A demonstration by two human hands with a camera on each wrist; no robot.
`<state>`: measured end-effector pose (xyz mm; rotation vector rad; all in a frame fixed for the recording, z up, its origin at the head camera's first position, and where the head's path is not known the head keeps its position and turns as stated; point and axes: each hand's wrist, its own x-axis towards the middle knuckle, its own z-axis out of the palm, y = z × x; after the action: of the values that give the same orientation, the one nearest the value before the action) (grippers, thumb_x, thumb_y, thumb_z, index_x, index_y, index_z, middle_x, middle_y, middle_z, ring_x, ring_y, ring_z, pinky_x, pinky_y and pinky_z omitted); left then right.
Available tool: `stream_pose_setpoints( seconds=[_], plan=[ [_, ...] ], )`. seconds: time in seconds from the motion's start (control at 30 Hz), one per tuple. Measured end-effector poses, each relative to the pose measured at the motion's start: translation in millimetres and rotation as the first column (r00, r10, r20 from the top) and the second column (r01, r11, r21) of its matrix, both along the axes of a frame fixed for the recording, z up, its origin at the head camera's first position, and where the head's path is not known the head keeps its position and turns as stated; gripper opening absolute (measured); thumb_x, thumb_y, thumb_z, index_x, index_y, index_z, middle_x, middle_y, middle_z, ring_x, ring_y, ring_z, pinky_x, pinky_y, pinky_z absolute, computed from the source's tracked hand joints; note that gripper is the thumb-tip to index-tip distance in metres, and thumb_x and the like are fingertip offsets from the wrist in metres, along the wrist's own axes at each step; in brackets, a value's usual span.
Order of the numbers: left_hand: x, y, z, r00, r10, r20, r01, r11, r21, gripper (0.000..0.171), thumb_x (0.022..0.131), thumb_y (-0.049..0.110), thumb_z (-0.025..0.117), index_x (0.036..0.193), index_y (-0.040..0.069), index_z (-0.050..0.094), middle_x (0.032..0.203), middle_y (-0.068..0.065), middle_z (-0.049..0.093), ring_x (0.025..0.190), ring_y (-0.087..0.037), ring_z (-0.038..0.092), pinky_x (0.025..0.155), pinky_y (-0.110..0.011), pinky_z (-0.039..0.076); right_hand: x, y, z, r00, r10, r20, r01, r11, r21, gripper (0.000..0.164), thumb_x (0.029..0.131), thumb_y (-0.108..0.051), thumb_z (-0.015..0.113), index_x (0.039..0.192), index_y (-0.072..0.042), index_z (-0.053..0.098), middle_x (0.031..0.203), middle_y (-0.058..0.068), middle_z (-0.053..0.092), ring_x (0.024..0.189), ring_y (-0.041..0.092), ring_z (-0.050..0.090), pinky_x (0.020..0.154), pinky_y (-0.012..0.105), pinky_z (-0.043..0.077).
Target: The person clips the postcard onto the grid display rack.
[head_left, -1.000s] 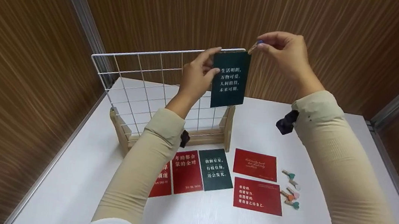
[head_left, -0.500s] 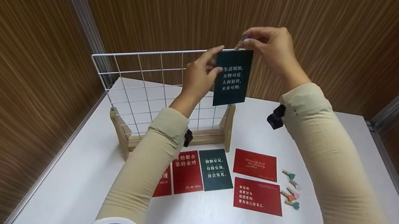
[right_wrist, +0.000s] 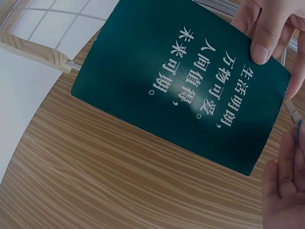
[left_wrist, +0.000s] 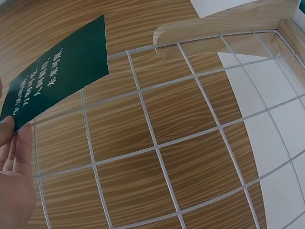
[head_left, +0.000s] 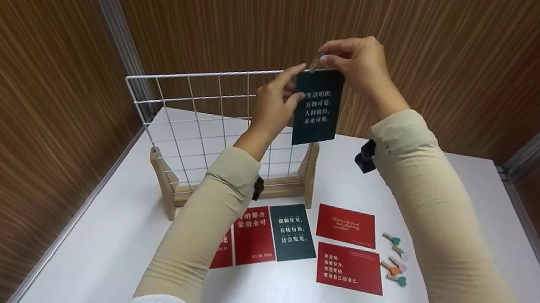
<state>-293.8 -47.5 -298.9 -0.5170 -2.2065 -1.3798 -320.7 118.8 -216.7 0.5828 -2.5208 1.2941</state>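
A dark green card (head_left: 318, 108) with white characters hangs upright at the right end of the white wire grid rack (head_left: 207, 74). My left hand (head_left: 272, 108) pinches its left edge, thumb on the printed face and fingers behind, as the left wrist view also shows. Above the card, my right hand (head_left: 361, 68) pinches a small wooden clothespin (head_left: 315, 64) with a blue end between thumb and fingers. The peg's tip is right at the card's top edge, close to the left fingertips. In the right wrist view, the clothespin (right_wrist: 293, 112) is partly cut off by the frame.
On the white table lie another green card (head_left: 292, 233), a red card (head_left: 256, 236) and a partly hidden one left of it. Two more red cards (head_left: 347, 226) lie to the right, beside several heart clothespins (head_left: 394, 270). A wooden base (head_left: 278, 189) carries the rack.
My right hand has moved left with the clothespin, from beside the card's top right corner to its top edge. My left hand has shifted the card slightly right.
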Motion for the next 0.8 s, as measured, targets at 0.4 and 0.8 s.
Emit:
stream_pose_setpoints(
  seconds=[0.4, 0.8],
  plan=[
    [-1.8, 3.7, 1.0, 0.999, 0.054, -0.002, -0.054, 0.998, -0.035, 0.051, 0.092, 0.004, 0.061, 0.141, 0.013, 0.048, 0.098, -0.01, 0.062, 0.091, -0.015, 0.062, 0.083, -0.019, 0.048, -1.1, -4.2, 3.7, 0.999, -0.015, 0.029, 0.013, 0.999, 0.044, 0.025, 0.092, -0.021, 0.061, 0.112, -0.01, 0.072, 0.106, 0.007, 0.068, 0.093, 0.02, 0.066, 0.083, 0.029, 0.053],
    [-1.3, 9.4, 3.9, 0.992, 0.123, -0.023, -0.124, 0.991, -0.059, 0.051, 0.092, 0.005, 0.062, 0.14, 0.012, 0.049, 0.105, -0.01, 0.062, 0.091, -0.016, 0.06, 0.082, -0.017, 0.047, -2.2, -6.6, 7.4, 0.999, -0.025, 0.034, 0.022, 0.996, 0.085, 0.023, 0.093, -0.019, 0.061, 0.112, -0.011, 0.072, 0.105, 0.008, 0.068, 0.089, 0.02, 0.066, 0.081, 0.03, 0.054]
  ],
)
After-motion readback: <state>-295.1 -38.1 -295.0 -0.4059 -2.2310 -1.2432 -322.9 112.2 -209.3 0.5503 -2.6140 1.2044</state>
